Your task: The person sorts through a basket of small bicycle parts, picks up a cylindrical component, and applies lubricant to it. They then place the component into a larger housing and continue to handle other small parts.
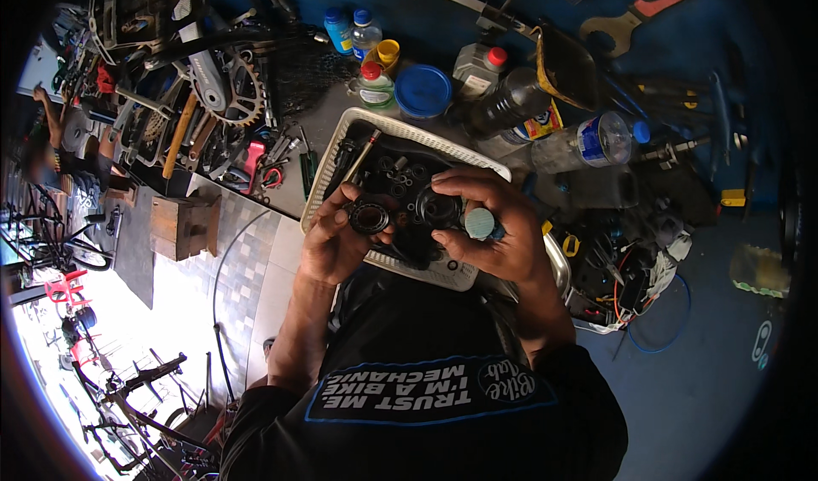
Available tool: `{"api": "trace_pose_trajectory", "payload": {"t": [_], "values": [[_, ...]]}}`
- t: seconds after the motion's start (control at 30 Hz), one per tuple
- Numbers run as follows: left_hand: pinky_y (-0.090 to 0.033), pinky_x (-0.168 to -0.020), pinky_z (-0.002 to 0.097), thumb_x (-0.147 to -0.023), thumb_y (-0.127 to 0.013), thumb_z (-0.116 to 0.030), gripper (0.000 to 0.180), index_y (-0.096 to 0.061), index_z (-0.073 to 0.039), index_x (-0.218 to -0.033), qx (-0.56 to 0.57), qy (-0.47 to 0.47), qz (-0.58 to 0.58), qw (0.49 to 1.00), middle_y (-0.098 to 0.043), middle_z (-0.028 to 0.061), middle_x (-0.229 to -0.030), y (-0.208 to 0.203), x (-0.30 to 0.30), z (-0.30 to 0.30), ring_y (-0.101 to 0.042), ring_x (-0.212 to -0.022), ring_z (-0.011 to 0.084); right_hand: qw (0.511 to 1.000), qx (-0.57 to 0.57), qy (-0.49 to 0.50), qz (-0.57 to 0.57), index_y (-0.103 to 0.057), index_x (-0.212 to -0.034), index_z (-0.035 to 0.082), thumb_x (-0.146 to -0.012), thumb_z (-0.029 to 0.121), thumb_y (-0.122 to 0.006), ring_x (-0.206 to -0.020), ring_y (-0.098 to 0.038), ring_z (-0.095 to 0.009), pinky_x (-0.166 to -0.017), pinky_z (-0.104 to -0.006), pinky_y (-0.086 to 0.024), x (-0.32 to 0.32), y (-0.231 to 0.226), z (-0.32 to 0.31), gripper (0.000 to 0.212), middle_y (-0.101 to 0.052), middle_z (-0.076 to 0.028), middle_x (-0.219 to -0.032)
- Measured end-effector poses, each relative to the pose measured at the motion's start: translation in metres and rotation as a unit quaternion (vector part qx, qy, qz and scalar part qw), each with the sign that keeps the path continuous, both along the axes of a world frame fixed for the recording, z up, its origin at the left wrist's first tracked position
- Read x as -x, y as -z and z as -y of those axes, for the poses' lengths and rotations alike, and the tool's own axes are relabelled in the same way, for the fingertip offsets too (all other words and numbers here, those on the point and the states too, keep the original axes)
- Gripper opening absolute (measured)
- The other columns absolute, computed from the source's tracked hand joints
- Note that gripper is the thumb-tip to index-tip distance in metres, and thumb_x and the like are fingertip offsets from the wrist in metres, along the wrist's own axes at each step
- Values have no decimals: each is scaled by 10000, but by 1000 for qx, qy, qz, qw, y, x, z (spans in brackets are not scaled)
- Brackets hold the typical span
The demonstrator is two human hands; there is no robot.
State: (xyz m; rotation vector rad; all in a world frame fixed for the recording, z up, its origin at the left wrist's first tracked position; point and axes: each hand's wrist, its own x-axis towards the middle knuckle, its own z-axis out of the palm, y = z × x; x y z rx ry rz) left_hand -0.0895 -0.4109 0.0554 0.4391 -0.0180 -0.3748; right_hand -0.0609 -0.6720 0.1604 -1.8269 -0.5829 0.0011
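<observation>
My left hand (328, 236) pinches a dark ring-shaped bearing (370, 218) between thumb and fingers. A larger black round ring-shaped part (436, 209) is gripped in my right hand (503, 225), its open face turned up. By the right palm shows the pale green round end of a cylindrical thing (480, 223); I cannot tell what kind it is. Both hands hover over a cream plastic basket (331, 159) with a dark interior. Small rings and washers (415, 172) and a thin rod-like tool (365, 155) lie in it.
Bottles, including a red-capped one (375, 86), and a blue-lidded tub (423, 91) stand behind the basket. Bike parts with a crankset (213, 80) crowd the left. A second tray of tools (630, 276) sits right. A wooden block (183, 225) stands lower left; another person (72, 153) is far left.
</observation>
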Motion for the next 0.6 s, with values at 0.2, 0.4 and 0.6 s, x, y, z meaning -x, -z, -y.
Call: {"api": "trace_pose_trajectory", "payload": {"t": [0.2, 0.4, 0.6], "values": [[-617, -898, 465, -1002, -704, -298, 357, -560, -98, -1261, -3, -5, -7, 1000, -631, 341, -1331, -10, 1, 1, -721, -1066, 397, 999, -10, -14, 33, -679, -1292, 1, -777, 34, -877, -634, -504, -38, -618, -221, -444, -2, 8, 0, 553, -705, -179, -1360], [-626, -904, 437, -1047, -666, -388, 435, -578, -135, -1389, 13, -5, -23, 1000, -644, 318, -1331, -6, 6, -3, -721, -1055, 342, 999, -31, -24, 2, -653, -1311, -20, -813, 36, -858, -589, -480, -12, -594, -206, -430, 1, 13, 2, 541, -702, -175, -1377], [-629, -903, 432, -1062, -646, -393, 425, -590, -140, -1398, 17, -1, -12, 1000, -645, 331, -1336, -3, 7, -4, -723, -1062, 347, 999, -22, -22, -11, -649, -1314, -16, -825, 48, -850, -585, -474, -10, -587, -204, -430, 3, 11, 2, 533, -705, -174, -1382]]}}
